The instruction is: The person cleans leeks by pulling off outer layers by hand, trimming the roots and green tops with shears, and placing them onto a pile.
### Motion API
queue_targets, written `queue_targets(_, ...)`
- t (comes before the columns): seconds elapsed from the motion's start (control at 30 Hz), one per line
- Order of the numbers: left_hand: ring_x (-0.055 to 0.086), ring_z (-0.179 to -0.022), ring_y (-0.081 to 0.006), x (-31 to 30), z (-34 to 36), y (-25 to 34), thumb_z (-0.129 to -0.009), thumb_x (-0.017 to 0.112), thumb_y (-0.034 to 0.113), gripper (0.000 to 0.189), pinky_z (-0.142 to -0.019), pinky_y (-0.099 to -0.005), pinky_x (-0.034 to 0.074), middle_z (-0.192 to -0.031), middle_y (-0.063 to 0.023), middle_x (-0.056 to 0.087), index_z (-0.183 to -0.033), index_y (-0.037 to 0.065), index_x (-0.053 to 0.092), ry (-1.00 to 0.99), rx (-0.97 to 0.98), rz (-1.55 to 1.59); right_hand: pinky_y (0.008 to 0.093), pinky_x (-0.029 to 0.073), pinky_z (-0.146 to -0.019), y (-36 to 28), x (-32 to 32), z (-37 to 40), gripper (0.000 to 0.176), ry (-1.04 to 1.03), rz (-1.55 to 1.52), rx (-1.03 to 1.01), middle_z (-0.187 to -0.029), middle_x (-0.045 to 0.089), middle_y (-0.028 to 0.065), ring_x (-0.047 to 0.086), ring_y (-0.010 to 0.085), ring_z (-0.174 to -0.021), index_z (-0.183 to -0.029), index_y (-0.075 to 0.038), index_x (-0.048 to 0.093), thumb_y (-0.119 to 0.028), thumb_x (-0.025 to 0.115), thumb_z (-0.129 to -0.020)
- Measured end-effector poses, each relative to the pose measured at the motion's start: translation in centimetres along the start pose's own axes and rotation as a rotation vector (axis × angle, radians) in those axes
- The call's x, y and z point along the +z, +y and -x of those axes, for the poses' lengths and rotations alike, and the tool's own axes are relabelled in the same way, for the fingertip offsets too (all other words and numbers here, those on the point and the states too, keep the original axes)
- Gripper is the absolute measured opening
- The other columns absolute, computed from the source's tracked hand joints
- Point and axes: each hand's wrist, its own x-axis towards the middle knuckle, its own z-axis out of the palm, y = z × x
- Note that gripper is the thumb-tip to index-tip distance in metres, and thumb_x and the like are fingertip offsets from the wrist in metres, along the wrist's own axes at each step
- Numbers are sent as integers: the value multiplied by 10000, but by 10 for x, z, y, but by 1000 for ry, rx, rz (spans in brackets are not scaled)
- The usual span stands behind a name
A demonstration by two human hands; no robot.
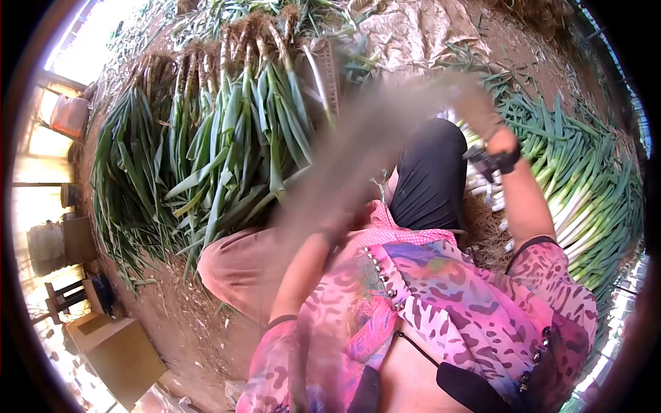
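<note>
My left hand is smeared by motion into a long grey-brown streak that runs up and right across my lap. My right hand, blurred too, is at the streak's upper end, beside my dark-clothed knee. A black band circles the right wrist. Neither hand's fingers can be made out, nor whether anything is held. Left of my left hand lie untrimmed leeks with brown roots and long green leaves. Near my right forearm is a pile of leeks with white stalks.
A cardboard box stands at the lower left, with a small dark stool-like thing above it. A crumpled tan sheet lies on the soil at the top. Loose roots are heaped beside my right side. Leaf scraps dot the ground.
</note>
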Motion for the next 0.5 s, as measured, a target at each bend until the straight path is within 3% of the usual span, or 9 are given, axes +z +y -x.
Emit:
queue_targets(0.03, 637, -1186, -284, 12, -12, -14, -767, 715, 658, 901, -1024, -355, 474, -1269, -226, 664, -1282, -76, 628, 24, -58, 38, 448, 554, -773, 3, 50, 6, 234, -334, -18, 73, -920, 697, 193, 688, 342, -918, -1007, -47, 681, -260, 620, -934)
queue_targets(0.1, 630, -1207, -283, 29, -30, -42, -767, 715, 648, 913, -1043, -344, 459, -1280, -242, 656, -1283, -100, 622, 73, -181, 106, 458, 545, -811, -21, 125, 33, 353, -726, -109, 96, -939, 698, 230, 686, 383, -921, -1002, -15, 704, -337, 588, -915)
queue_targets(0.2, 663, -1104, -239, 39, -47, -56, -837, 704, 572, 741, -978, -309, 482, -1204, -170, 701, -1225, -59, 674, -154, -206, 423, 474, 531, -868, -46, 230, 79, 535, -1137, -117, 84, -968, 701, 286, 684, 445, -926, -995, 32, 738, -453, 538, -888)
queue_targets(0.23, 672, -1065, -222, 41, -48, -59, -860, 701, 544, 682, -949, -298, 492, -1175, -145, 715, -1203, -44, 690, -227, -233, 526, 486, 532, -866, -51, 260, 94, 502, -1198, -74, 93, -1002, 711, 254, 691, 419, -942, -1013, 0, 749, -438, 529, -906)
queue_targets(0.27, 677, -1021, -200, 43, -45, -51, -881, 697, 513, 618, -908, -290, 504, -1141, -118, 726, -1180, -27, 705, -298, -268, 634, 474, 549, -860, -32, 326, 123, 357, -1262, -8, -417, -1068, 724, 204, 699, 386, -981, -1053, -50, 761, -324, 593, -897)
queue_targets(0.33, 669, -883, -136, 39, -29, -22, -944, 676, 414, 412, -768, -269, 521, -998, -26, 744, -1091, 35, 745, -360, -327, 828, 440, 574, -881, -55, 319, 139, 318, -1270, 154, -880, -1103, 732, 138, 695, 324, -1072, -1141, -124, 737, -107, 676, -829)
queue_targets(0.4, 669, -900, -145, 36, -12, 3, -944, 688, 304, 322, -780, -300, 541, -1039, -49, 731, -1127, 41, 718, -385, -255, 1072, 435, 524, -963, -78, 298, 135, 316, -1448, 102, -674, -1207, 700, 172, 641, 338, -1182, -1164, -81, 733, -212, 621, -899)
queue_targets(0.47, 668, -907, -149, 58, -37, -15, -942, 690, 265, 308, -802, -300, 542, -1060, -56, 725, -1144, 31, 702, -405, -168, 1134, 450, 506, -951, -46, 381, 191, 344, -1457, -133, -227, -1218, 683, 183, 645, 372, -1139, -1210, -89, 674, -255, 572, -927)
queue_targets(0.5, 668, -911, -150, 66, -50, -23, -941, 692, 245, 303, -812, -300, 543, -1070, -59, 722, -1152, 27, 694, -414, -123, 1163, 456, 521, -920, -50, 371, 183, 316, -1425, -91, -284, -1188, 691, 178, 660, 370, -1112, -1197, -103, 668, -230, 559, -929)
